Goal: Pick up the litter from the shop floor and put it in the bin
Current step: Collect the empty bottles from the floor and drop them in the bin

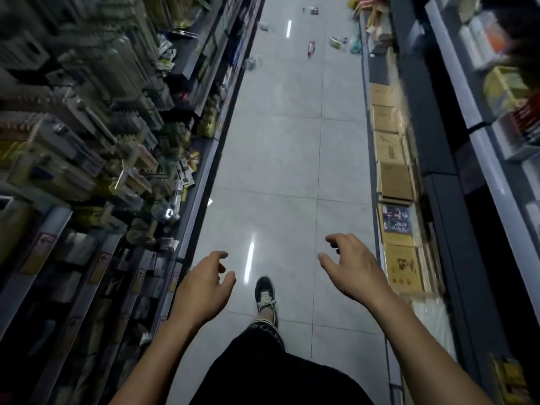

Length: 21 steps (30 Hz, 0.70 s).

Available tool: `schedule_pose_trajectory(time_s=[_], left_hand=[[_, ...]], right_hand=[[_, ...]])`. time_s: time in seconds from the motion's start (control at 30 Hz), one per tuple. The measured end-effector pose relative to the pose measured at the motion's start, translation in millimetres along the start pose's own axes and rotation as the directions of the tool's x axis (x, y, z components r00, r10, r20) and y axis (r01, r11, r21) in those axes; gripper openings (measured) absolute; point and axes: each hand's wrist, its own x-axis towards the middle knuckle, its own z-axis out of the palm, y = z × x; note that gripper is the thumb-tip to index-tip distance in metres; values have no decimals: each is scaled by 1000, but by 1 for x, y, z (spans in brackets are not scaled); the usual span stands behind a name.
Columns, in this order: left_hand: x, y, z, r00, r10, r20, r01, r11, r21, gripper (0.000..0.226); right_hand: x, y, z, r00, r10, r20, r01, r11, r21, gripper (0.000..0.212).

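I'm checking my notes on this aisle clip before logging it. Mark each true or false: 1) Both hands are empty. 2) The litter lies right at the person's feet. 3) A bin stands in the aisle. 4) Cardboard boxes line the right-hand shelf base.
1) True: the left hand and right hand hold nothing, fingers loosely curled.
2) False: the litter, such as a red wrapper, lies far up the aisle; the floor by the shoe is bare.
3) False: no bin is in view.
4) True: cardboard boxes line it.

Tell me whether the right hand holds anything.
Empty: the right hand hangs with loosely curled fingers over bare floor, gripping nothing.
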Motion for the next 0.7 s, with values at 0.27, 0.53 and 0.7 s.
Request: schedule_pose_trajectory(time_s=[0.27,0.53,0.7], left_hand=[[157,36,-54,995,97,33,-98,995,27,46],[296,112,-86,966,248,67,-253,963,87,45],[373,170,-81,943,317,100,-327,939,106,46]], right_hand=[[113,-43,-33,996,83,-24,-84,996,-15,49],[199,-43,-64,976,212,-59,-210,977,35,48],[263,-17,-87,963,260,-74,-252,963,99,46]])
